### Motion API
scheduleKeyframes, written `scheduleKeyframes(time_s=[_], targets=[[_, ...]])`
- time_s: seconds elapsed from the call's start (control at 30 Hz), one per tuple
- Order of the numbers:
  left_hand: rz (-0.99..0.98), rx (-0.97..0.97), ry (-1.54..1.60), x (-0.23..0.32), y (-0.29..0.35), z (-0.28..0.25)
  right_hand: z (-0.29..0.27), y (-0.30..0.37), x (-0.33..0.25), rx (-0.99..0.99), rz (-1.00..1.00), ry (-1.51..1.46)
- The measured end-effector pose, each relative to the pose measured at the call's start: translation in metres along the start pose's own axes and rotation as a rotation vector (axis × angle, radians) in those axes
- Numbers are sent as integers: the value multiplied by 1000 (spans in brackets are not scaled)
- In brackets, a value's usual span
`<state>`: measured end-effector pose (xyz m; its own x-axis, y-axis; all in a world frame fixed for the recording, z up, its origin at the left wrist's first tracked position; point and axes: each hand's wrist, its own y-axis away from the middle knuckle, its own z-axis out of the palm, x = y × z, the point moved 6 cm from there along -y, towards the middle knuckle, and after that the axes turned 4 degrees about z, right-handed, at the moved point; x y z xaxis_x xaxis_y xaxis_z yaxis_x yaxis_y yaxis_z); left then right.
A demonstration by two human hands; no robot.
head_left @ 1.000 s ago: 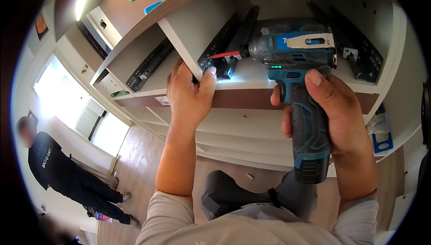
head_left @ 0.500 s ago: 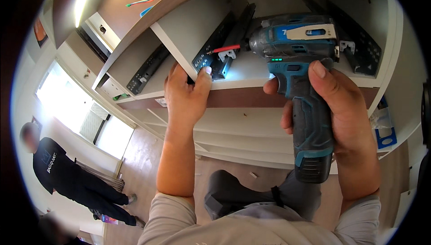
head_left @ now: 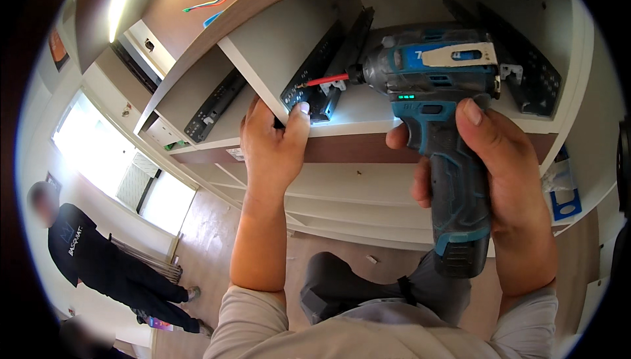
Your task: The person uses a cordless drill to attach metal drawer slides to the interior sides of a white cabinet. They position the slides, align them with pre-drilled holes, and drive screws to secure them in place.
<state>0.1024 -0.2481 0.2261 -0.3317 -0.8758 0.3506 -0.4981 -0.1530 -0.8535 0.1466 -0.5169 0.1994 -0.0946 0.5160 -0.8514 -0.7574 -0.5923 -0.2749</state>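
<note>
My right hand [head_left: 503, 155] grips a teal-and-black cordless impact driver [head_left: 453, 155], index finger by the trigger. Its red-sleeved bit [head_left: 325, 79] points left, with the tip at the perforated side of a black drawer slide [head_left: 314, 63]. Whether the tip sits in a screw is too small to tell. My left hand [head_left: 273, 139] is closed around the front edge of the white divider panel [head_left: 253, 73]: the thumb presses on the slide's front end, and the fingers wrap behind the panel. The driver's lamp lights the shelf front there.
Another drawer slide [head_left: 536, 70] is on the right wall, one more [head_left: 215, 106] in the left compartment. Lower shelves [head_left: 368, 194] run below. A blue tool [head_left: 565, 194] is at the right. A person in dark clothes [head_left: 98, 254] stands at the left; part of another shows below.
The driver has tilted and shifted slightly, and its red bit's tip has moved a little left and down along the drawer slide. My left hand stays in place.
</note>
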Motion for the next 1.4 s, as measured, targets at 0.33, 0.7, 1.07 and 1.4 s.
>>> scheduleKeyframes(time_s=[0.33,0.7,1.07,1.4], targets=[[-11,2,8,3,0,1,0,0,1,30,-4,41],[-22,-18,-56,8,0,-1,4,-4,5,46,-14,52],[-10,-13,-13,2,0,0,6,-6,4,15,-19,40],[11,0,-4,1,0,1,6,-6,8,-43,20,-34]])
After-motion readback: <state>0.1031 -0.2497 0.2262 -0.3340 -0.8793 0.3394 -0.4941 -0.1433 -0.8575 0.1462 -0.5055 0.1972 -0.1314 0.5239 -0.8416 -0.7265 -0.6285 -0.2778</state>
